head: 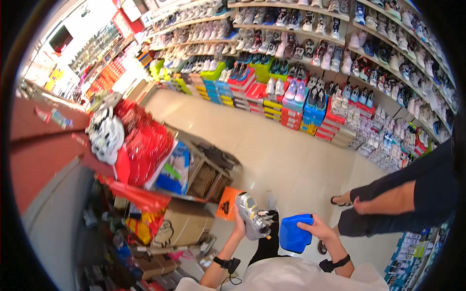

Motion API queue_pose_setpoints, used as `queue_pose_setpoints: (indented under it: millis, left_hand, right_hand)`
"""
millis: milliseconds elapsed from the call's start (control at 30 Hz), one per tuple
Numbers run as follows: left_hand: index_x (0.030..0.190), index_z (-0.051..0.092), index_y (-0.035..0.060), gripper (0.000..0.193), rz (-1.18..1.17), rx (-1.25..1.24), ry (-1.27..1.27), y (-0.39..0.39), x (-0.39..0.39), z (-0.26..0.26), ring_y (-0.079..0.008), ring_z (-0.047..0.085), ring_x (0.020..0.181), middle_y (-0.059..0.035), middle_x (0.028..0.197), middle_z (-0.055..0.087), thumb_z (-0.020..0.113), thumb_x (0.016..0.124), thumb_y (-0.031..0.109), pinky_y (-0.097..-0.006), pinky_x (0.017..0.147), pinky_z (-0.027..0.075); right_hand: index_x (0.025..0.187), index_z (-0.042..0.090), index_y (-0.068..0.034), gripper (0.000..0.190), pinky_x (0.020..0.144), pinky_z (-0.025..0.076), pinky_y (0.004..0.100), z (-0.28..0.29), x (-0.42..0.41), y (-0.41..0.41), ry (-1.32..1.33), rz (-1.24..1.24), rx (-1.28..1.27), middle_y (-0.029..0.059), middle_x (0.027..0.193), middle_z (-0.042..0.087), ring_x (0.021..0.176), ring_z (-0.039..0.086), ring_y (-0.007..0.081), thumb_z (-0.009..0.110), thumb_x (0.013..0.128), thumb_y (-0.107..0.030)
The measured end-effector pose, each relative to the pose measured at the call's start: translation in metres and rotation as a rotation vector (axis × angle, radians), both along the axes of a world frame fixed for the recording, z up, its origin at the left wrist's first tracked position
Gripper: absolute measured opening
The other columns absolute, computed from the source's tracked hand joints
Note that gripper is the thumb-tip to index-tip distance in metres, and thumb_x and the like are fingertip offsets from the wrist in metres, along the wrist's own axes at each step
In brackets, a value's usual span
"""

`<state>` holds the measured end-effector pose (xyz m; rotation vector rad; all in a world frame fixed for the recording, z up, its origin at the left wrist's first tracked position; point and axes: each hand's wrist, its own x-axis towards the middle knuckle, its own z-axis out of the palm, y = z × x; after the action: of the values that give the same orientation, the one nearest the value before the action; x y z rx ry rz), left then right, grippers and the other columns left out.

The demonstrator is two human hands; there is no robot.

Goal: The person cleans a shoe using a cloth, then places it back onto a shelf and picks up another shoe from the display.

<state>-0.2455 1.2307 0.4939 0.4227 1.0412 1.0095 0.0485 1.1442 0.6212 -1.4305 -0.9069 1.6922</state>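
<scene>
A silver-grey sneaker with laces and a yellow-edged detail rests in my left hand, which grips it from the side. My right hand holds a folded blue cloth, its thumb lying across the top. Shoe and cloth are apart, with my black-trousered leg showing between them. Each of my wrists carries a black strap. Close to the toe of the sneaker stands an orange box bearing a black mark.
Red plastic bags and a white sneaker lie on the counter at left. Cardboard boxes sit below. Shoe shelves and stacked shoeboxes line the wall. Another person in dark clothes stands at right on the tiled floor.
</scene>
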Motion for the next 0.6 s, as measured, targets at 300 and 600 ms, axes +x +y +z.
queue_pose_setpoints:
  millis: [300,600]
  left_hand:
    - [0.141,0.051,0.0090,0.090,-0.037,0.120,-0.310,0.290,0.117,0.024,-0.0272,0.062,0.119,-0.0118,0.130,0.064,0.024,0.096,0.082,-0.0458,0.106,0.050]
    - [0.145,0.046,0.0099,0.085,0.044,0.373,-0.195,0.544,0.230,0.084,-0.0257,0.058,0.125,-0.0088,0.138,0.059,0.022,0.099,0.078,-0.0418,0.112,0.043]
  right_hand:
    - [0.122,0.067,-0.002,0.032,0.082,0.052,0.0277,0.055,0.083,0.241,-0.238,0.095,0.194,0.0009,0.102,0.069,0.092,0.061,0.0083,0.071,0.098,-0.023]
    - [0.127,0.066,-0.002,0.036,0.095,0.052,0.0318,0.068,0.143,0.448,-0.139,0.015,0.192,0.0047,0.118,0.070,0.108,0.064,0.0135,0.070,0.098,-0.023]
